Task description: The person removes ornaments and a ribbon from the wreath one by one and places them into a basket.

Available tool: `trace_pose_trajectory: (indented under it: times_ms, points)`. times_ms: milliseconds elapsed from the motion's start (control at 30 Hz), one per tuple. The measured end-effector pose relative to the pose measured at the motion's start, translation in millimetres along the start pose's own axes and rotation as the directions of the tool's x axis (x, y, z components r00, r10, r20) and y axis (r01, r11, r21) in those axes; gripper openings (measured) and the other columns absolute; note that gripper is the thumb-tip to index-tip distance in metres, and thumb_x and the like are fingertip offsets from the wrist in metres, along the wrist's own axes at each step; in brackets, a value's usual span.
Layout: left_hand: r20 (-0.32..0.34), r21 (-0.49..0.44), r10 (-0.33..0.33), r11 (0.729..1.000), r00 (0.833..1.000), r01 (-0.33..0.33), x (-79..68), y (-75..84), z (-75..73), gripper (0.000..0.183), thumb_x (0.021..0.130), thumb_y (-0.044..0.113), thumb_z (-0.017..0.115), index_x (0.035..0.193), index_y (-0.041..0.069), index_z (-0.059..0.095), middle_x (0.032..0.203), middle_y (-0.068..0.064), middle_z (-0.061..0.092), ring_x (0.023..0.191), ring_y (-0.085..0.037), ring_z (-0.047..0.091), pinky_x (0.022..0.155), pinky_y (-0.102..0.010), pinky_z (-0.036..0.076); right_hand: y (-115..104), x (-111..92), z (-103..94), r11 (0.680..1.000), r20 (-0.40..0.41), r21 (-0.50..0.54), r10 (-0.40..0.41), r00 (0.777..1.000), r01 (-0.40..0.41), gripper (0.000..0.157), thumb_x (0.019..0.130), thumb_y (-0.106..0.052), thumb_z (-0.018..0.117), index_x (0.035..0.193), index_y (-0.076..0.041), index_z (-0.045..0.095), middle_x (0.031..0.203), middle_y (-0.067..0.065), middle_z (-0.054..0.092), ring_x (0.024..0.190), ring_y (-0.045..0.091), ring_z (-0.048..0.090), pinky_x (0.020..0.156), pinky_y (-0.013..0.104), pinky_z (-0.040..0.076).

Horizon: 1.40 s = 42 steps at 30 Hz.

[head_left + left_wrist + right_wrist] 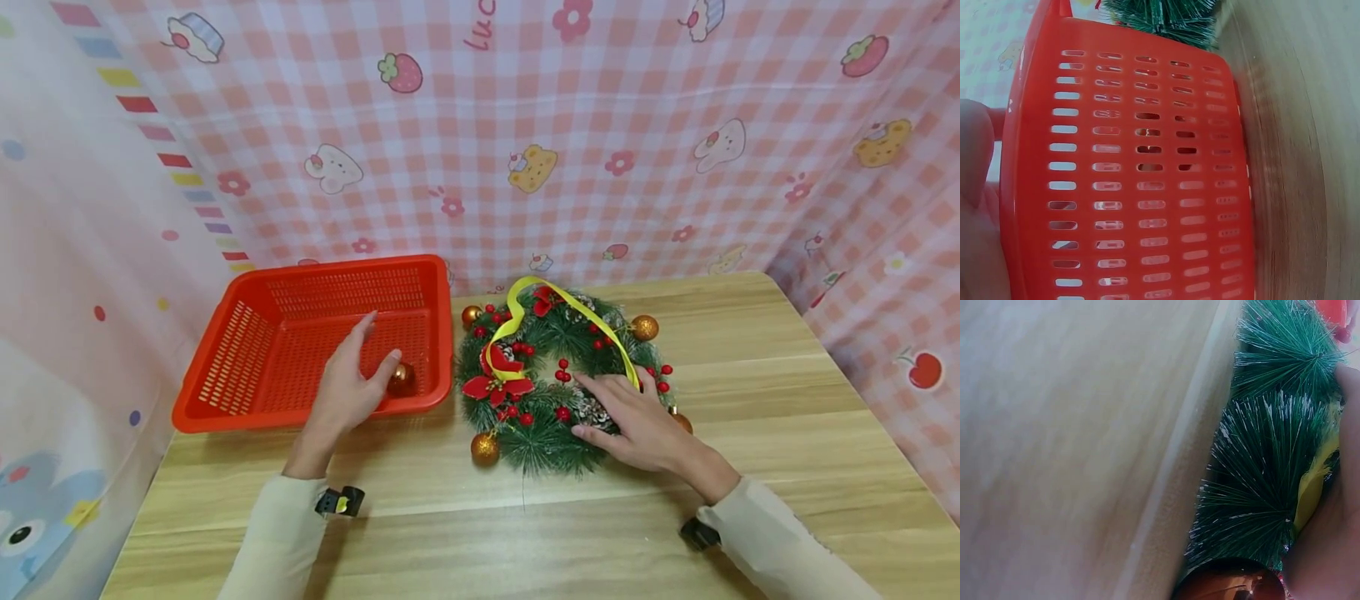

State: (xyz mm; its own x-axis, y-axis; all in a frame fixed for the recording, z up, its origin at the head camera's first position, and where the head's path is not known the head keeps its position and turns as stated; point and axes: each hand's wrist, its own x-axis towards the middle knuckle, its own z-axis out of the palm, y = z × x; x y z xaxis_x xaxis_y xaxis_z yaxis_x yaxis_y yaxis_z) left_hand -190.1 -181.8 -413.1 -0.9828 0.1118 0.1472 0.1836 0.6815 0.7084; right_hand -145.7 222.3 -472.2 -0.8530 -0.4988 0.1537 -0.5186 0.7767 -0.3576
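My left hand (348,385) is held over the red plastic basket (202,408), its thumb and fingers spread apart. Just by the thumb, a shiny gold ball ornament (402,382) lies inside the basket; the left wrist view shows the basket's slotted wall (1129,187) with something dark behind several slots. A green Christmas wreath (536,442) lies flat to the right of the basket. Across its lower right part rests my right hand (637,425), thumb and index finger extended over a pine cone (590,410). A yellow ribbon (517,304) loops over the wreath and reaches this hand.
Glittery gold balls (485,450), red berries (562,372) and red poinsettia flowers (495,385) decorate the wreath. The wooden table (480,542) carries both basket and wreath. A pink checked curtain (480,183) hangs behind the table.
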Motion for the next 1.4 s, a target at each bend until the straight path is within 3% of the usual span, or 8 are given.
trace_pose_trajectory:
  times_ms: [233,433,633,833,1033,1233,1400]
  points:
    - [0.064,0.13,0.077,0.988,0.995,-0.085,-2.8,1.9,1.6,0.073,0.099,0.046,0.055,0.159,0.021,0.022,0.15,-0.016,0.045,0.135,-0.038,0.042,0.106,-0.063,0.036,-0.1,1.3,0.3,1.0,-0.005,0.002,-0.001,1.0,0.001,0.076,0.093,-0.053,0.061,0.152,-0.011,0.038,0.137,0.012,0.055,0.13,0.029,0.047,0.112,0.066,0.005]
    - [0.046,0.218,0.23,0.947,0.972,-0.235,-8.4,12.3,7.7,0.065,0.097,0.036,0.062,0.152,0.011,0.038,0.141,-0.016,0.054,0.128,-0.036,0.049,0.102,-0.057,0.043,0.6,1.8,1.4,1.0,-0.009,-0.002,-0.006,1.0,0.006,0.076,0.094,-0.053,0.061,0.152,-0.011,0.038,0.137,0.012,0.055,0.13,0.03,0.047,0.112,0.066,0.005]
    - [-0.006,0.156,0.387,0.911,0.922,-0.381,-14.5,30.2,17.7,0.053,0.094,0.025,0.068,0.141,0.007,0.051,0.135,-0.013,0.059,0.124,-0.03,0.052,0.101,-0.051,0.045,1.0,1.8,1.9,1.0,-0.013,0.001,-0.008,1.0,0.008,0.075,0.094,-0.052,0.061,0.152,-0.01,0.038,0.137,0.013,0.055,0.13,0.03,0.047,0.112,0.067,0.005]
    - [-0.005,0.106,0.416,0.904,0.909,-0.413,-20.2,41.7,23.1,0.045,0.094,0.02,0.067,0.136,0.007,0.055,0.13,-0.01,0.061,0.12,-0.025,0.053,0.094,-0.045,0.051,-0.2,1.7,0.9,1.0,0.003,0.004,0.0,1.0,0.0,0.076,0.094,-0.052,0.061,0.153,-0.011,0.037,0.138,0.012,0.055,0.131,0.028,0.046,0.113,0.066,0.005]
    - [-0.013,0.099,0.477,0.875,0.879,-0.473,-27.0,49.0,27.0,0.042,0.093,0.014,0.067,0.133,0.005,0.057,0.127,-0.009,0.062,0.115,-0.022,0.055,0.092,-0.039,0.051,-0.6,1.6,0.3,1.0,0.007,0.004,0.001,1.0,-0.001,0.076,0.094,-0.052,0.061,0.153,-0.012,0.037,0.138,0.011,0.055,0.131,0.028,0.047,0.113,0.065,0.005]
    - [-0.002,0.002,0.493,0.87,0.87,-0.493,-37.3,57.1,32.9,0.04,0.093,0.013,0.067,0.131,0.008,0.059,0.126,-0.006,0.063,0.115,-0.018,0.056,0.094,-0.038,0.052,0.0,0.7,0.2,1.0,0.006,-0.001,-0.002,1.0,0.002,0.076,0.094,-0.053,0.061,0.153,-0.013,0.036,0.138,0.011,0.055,0.131,0.028,0.047,0.112,0.065,0.005]
    - [0.07,-0.147,0.475,0.874,0.877,-0.462,-47.9,64.5,43.1,0.038,0.093,0.011,0.068,0.129,0.007,0.059,0.12,-0.006,0.067,0.112,-0.021,0.061,0.096,-0.041,0.051,0.1,0.6,-0.4,1.0,0.006,-0.006,-0.003,1.0,0.003,0.076,0.094,-0.053,0.06,0.153,-0.013,0.036,0.137,0.01,0.055,0.13,0.027,0.047,0.113,0.065,0.005]
